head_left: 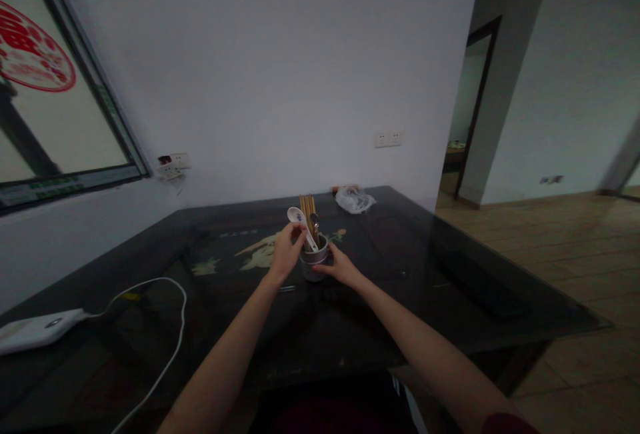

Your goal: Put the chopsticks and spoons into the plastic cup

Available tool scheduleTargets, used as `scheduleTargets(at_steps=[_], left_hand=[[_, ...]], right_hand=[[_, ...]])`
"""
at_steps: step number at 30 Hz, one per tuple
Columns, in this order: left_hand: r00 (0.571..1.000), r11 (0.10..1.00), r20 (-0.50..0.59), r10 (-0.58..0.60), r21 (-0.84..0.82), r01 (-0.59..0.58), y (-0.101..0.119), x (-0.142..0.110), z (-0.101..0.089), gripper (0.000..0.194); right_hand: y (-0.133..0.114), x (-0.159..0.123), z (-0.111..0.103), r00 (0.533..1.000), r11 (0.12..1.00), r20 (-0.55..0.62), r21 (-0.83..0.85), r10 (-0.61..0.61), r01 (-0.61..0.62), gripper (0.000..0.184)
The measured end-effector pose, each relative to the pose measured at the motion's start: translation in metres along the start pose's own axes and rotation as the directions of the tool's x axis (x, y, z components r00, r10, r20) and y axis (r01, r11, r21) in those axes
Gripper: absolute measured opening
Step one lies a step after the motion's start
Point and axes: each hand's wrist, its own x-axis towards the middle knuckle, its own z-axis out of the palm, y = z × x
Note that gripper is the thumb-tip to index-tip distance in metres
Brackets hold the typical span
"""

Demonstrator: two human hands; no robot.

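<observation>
A grey cylindrical utensil holder [313, 269] stands on the dark table in front of me. Wooden chopsticks [307, 204] and a metal spoon [315, 219] rise out of it. My left hand [289, 247] is closed on a white spoon [295, 215] with a blue mark, its bowl up and its handle end at the holder's mouth. Around the right side of the holder, my right hand [341, 267] has its thumb and fingers wrapped.
The dark table [400, 267] has a painted flower pattern. A crumpled clear plastic bag [354, 199] lies at its back edge by the wall. On the left are a white power strip [40, 329] and its white cable [183, 307]. A dark flat object [487, 291] lies at the right.
</observation>
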Motion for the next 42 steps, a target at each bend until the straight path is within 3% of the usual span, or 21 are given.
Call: scheduleTargets(at_steps=[5,10,15,18,26,35,42], left_hand=[[1.0,0.999,0.005,-0.026,-0.034,0.026,-0.002,-0.001,0.001,0.017],[0.999,0.999,0.018,-0.027,0.037,0.026,0.005,-0.003,0.0,0.021],[1.0,1.0,0.01,0.014,0.009,-0.014,0.011,-0.005,0.001,0.048],[0.999,0.998,-0.045,-0.025,-0.058,0.022,0.009,-0.005,0.004,0.055],[0.982,0.964,-0.117,-0.149,-0.237,0.118,0.006,0.0,0.005,0.05],[0.957,0.939,-0.092,-0.276,-0.237,0.248,0.006,0.005,0.001,0.033],[0.957,0.949,-0.101,-0.271,-0.197,0.248,0.009,0.005,-0.001,0.026]], right_hand=[[0.002,0.0,0.0,1.0,1.0,0.0,-0.014,0.0,0.0,0.077],[-0.001,-0.001,0.0,0.999,0.999,-0.01,-0.035,0.031,-0.031,0.076],[-0.001,0.0,0.001,0.999,0.999,-0.013,-0.026,0.03,-0.031,0.076],[0.0,0.0,0.001,1.0,1.0,0.003,-0.021,0.002,-0.002,0.076],[0.003,0.001,0.0,1.0,1.0,0.011,-0.022,-0.009,0.009,0.078],[-0.001,-0.001,0.0,1.0,1.0,0.001,-0.017,0.006,-0.006,0.08],[-0.001,-0.001,-0.001,1.0,0.999,-0.005,-0.043,0.014,-0.015,0.077]])
